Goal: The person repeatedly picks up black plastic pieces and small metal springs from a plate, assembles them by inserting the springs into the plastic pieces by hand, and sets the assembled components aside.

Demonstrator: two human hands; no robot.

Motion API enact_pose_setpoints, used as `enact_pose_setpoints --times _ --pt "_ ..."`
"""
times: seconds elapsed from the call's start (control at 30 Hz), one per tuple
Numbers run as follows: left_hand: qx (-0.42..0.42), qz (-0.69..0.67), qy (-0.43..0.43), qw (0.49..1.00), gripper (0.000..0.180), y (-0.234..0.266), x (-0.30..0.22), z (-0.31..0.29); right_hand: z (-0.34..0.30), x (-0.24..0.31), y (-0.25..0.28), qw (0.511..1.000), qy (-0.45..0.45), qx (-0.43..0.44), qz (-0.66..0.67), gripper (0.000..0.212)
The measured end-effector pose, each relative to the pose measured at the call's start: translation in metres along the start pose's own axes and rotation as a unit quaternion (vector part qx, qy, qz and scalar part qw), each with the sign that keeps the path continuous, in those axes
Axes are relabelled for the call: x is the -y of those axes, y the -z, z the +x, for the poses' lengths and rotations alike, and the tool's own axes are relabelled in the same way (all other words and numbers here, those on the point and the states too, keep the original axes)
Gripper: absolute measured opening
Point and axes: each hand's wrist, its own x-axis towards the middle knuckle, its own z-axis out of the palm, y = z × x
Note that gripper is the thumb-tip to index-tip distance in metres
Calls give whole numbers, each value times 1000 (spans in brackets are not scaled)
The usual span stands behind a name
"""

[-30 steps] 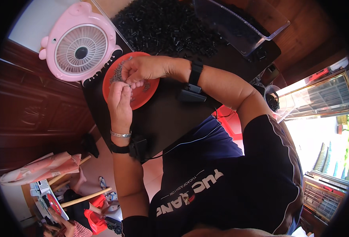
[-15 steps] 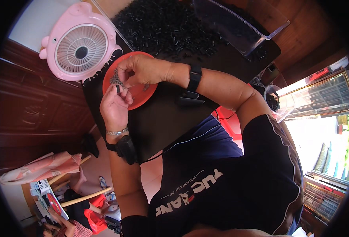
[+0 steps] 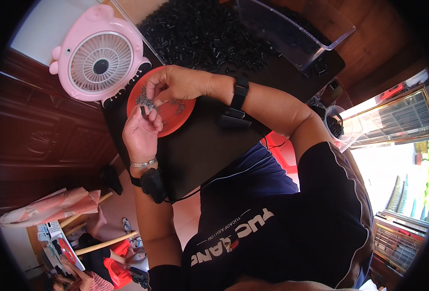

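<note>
Hands meet over the red dish point(image 3: 175, 114), which sits on a black work board point(image 3: 209, 145). Left hand point(image 3: 140, 133) lies at the dish's near left edge, fingers curled, pinching a small dark part point(image 3: 143, 111) between thumb and forefinger. Right hand point(image 3: 175, 85) hovers over the dish's far rim, fingertips closed on a small metal piece point(image 3: 149, 103) just beside that dark part. A few more metal pieces lie inside the dish. Beyond the dish, a heap of black parts point(image 3: 205, 34) covers the board; a clear plastic tray point(image 3: 292, 29) stands to the heap's right. A pink desk fan point(image 3: 99, 65) stands just left of the dish.
</note>
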Motion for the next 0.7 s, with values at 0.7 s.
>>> enact_pose_setpoints --times 0.7 --pt "3 63 -35 997 17 -9 -2 -3 -3 -2 -10 980 117 20 -157 17"
